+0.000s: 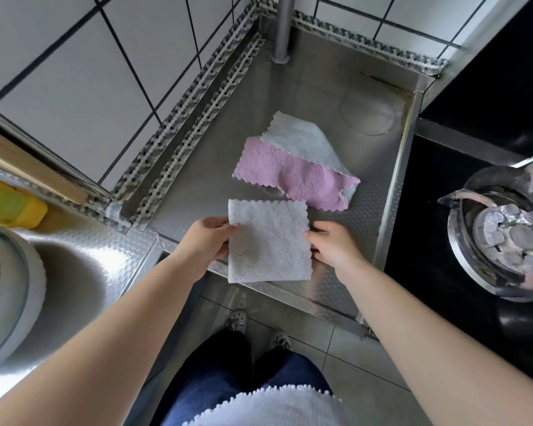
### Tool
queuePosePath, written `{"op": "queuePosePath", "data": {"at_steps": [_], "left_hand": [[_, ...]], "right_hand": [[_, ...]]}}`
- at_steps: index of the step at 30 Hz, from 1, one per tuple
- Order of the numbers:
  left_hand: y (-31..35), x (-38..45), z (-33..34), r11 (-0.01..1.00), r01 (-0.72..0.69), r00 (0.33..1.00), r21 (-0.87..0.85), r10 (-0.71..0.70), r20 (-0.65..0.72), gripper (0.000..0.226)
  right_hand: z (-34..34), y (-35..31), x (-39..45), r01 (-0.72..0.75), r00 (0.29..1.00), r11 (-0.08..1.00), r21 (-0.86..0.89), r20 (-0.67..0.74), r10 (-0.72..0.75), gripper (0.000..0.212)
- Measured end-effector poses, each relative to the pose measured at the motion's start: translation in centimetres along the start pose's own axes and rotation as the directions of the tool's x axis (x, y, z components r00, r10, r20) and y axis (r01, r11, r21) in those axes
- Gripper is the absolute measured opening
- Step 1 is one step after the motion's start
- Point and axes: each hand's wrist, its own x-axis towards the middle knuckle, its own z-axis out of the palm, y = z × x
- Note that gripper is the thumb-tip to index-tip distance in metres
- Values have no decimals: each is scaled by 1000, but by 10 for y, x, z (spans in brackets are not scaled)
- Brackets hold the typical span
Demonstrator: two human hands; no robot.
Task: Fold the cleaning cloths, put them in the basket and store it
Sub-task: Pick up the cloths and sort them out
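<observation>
A folded white cleaning cloth (266,241) lies near the front edge of the steel counter (197,186). My left hand (205,245) grips its left edge, thumb on top. My right hand (331,245) holds its right edge, fingers curled round it. Just behind it lies a pink cloth (285,173), spread out and rumpled. A pale grey cloth (302,139) overlaps the pink one's far side. No basket is in view.
Tiled walls (74,72) close the counter's left and back. A metal pipe (282,26) rises at the back corner. A black hob with a gas burner (505,235) lies to the right. A sink (74,272), a pot rim and a yellow sponge (10,204) lie to the left.
</observation>
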Motion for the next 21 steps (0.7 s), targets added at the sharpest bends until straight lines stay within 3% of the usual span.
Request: {"op": "queuePosePath", "data": {"at_steps": [3,9,14,17,21], "left_hand": [[1,0,0,1000,13,1000,-3,-13,23,13],[-3,-1,-3,1000,17,1000,-21,-17,16,6],[-6,-8,-11,1000,-2,997,1,2,-79,5],[-3,-5,-25,991,-57,983,118,76,-166,14],[9,8,-54,912,-176,914,370,291,-281,36]], "right_hand": [[2,0,-7,-38,998,996,82,61,33,10],[4,2,-12,-86,994,978,188,78,73,9],[10,-2,-20,-116,989,966,230,114,92,7],[24,-10,-25,-120,987,964,238,137,89,11],[58,-28,-26,-97,983,978,187,170,65,12]]}}
